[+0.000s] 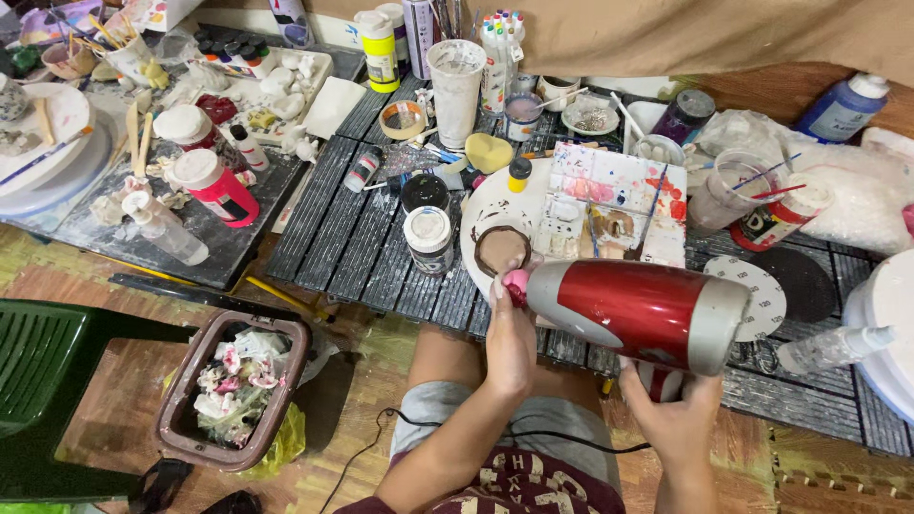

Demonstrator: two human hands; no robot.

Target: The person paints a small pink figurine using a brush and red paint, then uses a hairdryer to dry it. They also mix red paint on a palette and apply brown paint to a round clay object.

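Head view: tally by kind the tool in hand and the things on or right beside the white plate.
Dryer: 1
Brown disc: 1
Jars: 2
Palette: 1
Yellow bottle: 1
Total: 6

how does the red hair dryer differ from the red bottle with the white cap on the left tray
The hair dryer lies level, gripped by the right hand; the red bottle rests tilted on the dark tray, untouched. The dryer looks larger, with a silver end. Both are red.
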